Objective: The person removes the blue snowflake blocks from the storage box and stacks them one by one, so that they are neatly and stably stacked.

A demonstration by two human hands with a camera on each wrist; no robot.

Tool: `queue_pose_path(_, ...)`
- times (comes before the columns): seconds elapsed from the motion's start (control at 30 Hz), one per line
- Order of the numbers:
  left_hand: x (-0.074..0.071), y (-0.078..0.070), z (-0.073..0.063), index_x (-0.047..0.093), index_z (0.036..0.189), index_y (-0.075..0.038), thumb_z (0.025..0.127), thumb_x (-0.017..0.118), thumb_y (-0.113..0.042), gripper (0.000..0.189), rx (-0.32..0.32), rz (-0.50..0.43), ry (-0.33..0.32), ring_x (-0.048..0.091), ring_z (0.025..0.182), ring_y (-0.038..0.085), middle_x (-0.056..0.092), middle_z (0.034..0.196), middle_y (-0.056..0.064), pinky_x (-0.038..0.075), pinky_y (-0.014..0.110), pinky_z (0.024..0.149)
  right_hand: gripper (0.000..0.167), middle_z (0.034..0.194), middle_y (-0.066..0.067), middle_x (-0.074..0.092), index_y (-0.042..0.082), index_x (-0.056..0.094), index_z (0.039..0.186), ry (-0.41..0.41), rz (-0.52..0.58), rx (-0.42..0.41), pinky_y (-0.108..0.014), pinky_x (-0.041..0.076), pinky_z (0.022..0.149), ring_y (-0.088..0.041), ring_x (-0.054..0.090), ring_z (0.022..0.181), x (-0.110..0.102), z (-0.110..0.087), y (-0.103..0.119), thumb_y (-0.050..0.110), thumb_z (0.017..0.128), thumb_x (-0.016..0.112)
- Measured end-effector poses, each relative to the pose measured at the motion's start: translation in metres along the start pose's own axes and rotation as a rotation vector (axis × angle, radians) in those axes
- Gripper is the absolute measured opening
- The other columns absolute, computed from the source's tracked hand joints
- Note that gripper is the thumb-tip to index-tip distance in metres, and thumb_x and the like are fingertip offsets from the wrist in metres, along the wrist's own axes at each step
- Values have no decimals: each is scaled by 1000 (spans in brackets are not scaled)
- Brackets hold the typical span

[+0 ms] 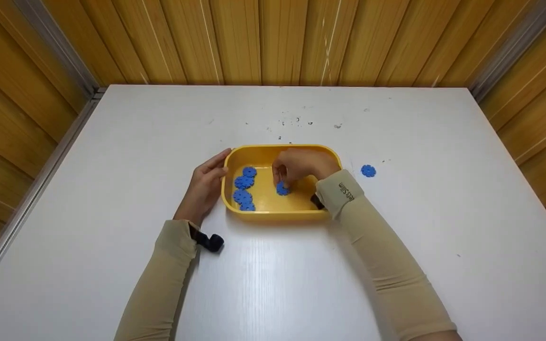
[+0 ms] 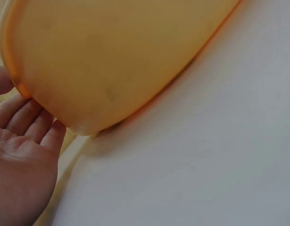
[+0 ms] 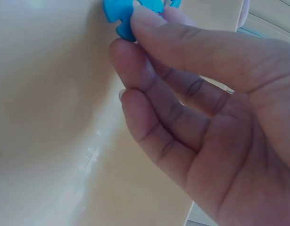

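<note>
A yellow plastic tray (image 1: 280, 215) with rounded corners sits on the white table. My left hand (image 1: 206, 182) holds its left end, thumb at the rim and fingers against the outer wall, as the left wrist view also shows (image 2: 22, 155). Inside the tray, my right hand (image 1: 296, 166) pinches a blue snowflake-shaped disc (image 1: 282, 188) between thumb and fingertips, low over the tray floor. The right wrist view shows part of that notched disc (image 3: 119, 12) at the thumb tip. Several more blue snowflake discs (image 1: 243, 195) lie along the tray's left side, some overlapping.
One loose blue disc (image 1: 368, 171) lies on the table (image 1: 420, 213) to the right of the tray. Small dark marks dot the tabletop behind the tray. Yellow wood-look panels (image 1: 282, 42) stand along the back and both sides.
</note>
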State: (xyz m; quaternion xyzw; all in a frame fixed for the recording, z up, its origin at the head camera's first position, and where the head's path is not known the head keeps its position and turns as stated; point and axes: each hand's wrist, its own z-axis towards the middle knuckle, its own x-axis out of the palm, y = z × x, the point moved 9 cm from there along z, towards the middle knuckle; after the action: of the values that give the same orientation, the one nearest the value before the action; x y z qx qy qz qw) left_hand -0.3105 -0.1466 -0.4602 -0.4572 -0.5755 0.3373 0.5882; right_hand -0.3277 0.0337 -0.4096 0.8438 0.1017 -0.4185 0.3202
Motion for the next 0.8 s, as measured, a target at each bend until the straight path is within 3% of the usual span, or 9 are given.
queue_pose_path(0.27, -2, 1, -1, 41, 155, -3, 98, 47, 3, 58, -6, -2, -10, 28, 157, 16, 35, 166, 7, 27, 31, 128, 10, 91, -5, 65, 10, 72, 95, -18, -40, -37, -26, 48, 75, -21, 57, 85, -4, -3, 4, 1, 92, 68)
queue_pose_path(0.8, -3, 0, -1, 38, 156, -2, 100, 46, 3, 57, 7, -7, 2, 28, 157, 18, 33, 167, 9, 27, 33, 127, 11, 95, -7, 66, 9, 73, 102, -65, 24, -3, -29, 51, 80, -21, 56, 86, -23, -18, 4, 3, 93, 70)
